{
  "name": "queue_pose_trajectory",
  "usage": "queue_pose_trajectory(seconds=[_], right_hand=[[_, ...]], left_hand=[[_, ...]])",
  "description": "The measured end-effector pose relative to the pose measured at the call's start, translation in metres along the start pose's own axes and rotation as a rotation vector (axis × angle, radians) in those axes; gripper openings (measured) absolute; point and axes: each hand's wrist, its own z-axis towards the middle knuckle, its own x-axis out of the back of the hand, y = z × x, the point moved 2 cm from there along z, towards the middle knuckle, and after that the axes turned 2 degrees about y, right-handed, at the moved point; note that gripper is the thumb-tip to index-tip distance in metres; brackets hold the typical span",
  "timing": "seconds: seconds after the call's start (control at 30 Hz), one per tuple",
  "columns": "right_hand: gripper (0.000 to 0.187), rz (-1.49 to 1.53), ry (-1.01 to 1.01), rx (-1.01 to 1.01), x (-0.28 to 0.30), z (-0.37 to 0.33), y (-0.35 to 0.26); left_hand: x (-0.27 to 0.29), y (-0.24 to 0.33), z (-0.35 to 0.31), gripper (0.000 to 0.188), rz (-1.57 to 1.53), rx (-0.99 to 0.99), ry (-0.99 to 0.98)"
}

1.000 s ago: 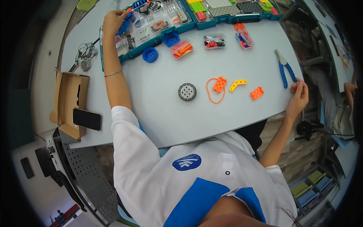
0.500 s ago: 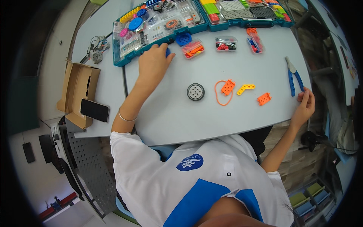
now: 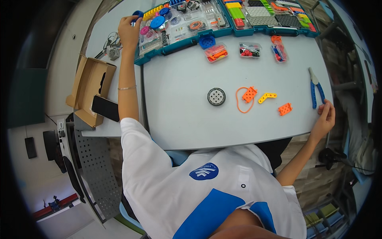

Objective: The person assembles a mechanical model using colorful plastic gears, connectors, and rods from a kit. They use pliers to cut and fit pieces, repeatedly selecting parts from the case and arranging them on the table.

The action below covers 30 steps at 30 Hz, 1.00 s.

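Note:
My left hand [image 3: 129, 34] is raised at the far left corner of the parts case [image 3: 175, 47], its thumb and fingers closed on a small blue round plastic part [image 3: 138, 14]. The fingers partly hide that part. At the table's right edge, my right hand [image 3: 324, 121] has loosely bent fingers beside the handle ends of blue-handled pliers [image 3: 314, 89]; whether they touch is unclear. Between the hands lie a grey wheel with a black tyre [image 3: 216, 96], an orange block with an orange loop [image 3: 249, 95], a yellow angled beam [image 3: 267, 97] and another orange block [image 3: 285, 109].
Clear boxes of red and orange pieces [image 3: 216, 53], black and red pieces [image 3: 250, 50] and blue and red pieces [image 3: 279, 52] stand before the case. A blue dish [image 3: 207, 42] sits beside them. A cardboard box [image 3: 88, 85] and a phone [image 3: 105, 108] lie left.
My left hand has moved away and to the left with the blue round part, from the case's front edge to its far left corner. My right hand stays by the pliers.

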Motion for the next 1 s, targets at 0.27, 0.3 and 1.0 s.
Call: queue_pose_trajectory(seconds=[0.27, 0.3, 1.0], right_hand=[[0.021, 0.020, 0.033, -0.040, 0.001, 0.002, 0.002], [0.021, 0.019, 0.034, -0.039, 0.003, 0.002, 0.002], [0.021, 0.021, 0.022, -0.029, 0.003, 0.002, 0.002]], left_hand=[[-0.050, -0.027, -0.001, 0.026, 0.071, 0.185, -0.245], [-0.051, -0.024, -0.001, 0.028, 0.059, 0.174, -0.230], [0.006, 0.191, -0.046, 0.031, -0.407, -0.604, -0.563]])
